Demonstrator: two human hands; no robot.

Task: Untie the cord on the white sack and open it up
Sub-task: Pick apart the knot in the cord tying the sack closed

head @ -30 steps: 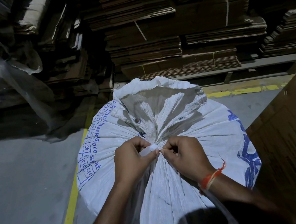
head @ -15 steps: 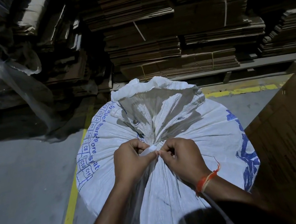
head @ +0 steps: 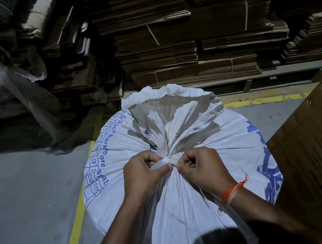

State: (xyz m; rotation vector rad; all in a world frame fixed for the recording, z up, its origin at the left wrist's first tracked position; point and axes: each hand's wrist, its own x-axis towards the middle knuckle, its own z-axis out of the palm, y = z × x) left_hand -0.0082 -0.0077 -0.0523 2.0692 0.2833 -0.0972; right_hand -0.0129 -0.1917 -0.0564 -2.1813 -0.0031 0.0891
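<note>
A big white woven sack [head: 216, 147] with blue print stands on the floor, its neck gathered into tight pleats at the middle. Above the tie the loose mouth [head: 166, 108] fans out, with a metal eyelet on its left fold. A flat white cord [head: 164, 161] wraps the gathered neck. My left hand [head: 142, 175] pinches a short end of that cord between thumb and fingers. My right hand [head: 203, 169], with an orange thread on its wrist, pinches the tie from the right side. The two hands almost touch at the knot, which they partly hide.
Stacks of flattened cardboard [head: 188, 52] on a pallet rise just behind the sack. A large brown carton [head: 315, 163] leans close on the right. Clear plastic sheeting [head: 7, 84] hangs at the left. Grey floor with a yellow line [head: 75, 225] runs along the left.
Both hands have stayed at the knot, with small finger shifts; the left hand's cord end shows a little more. The neck stays gathered.
</note>
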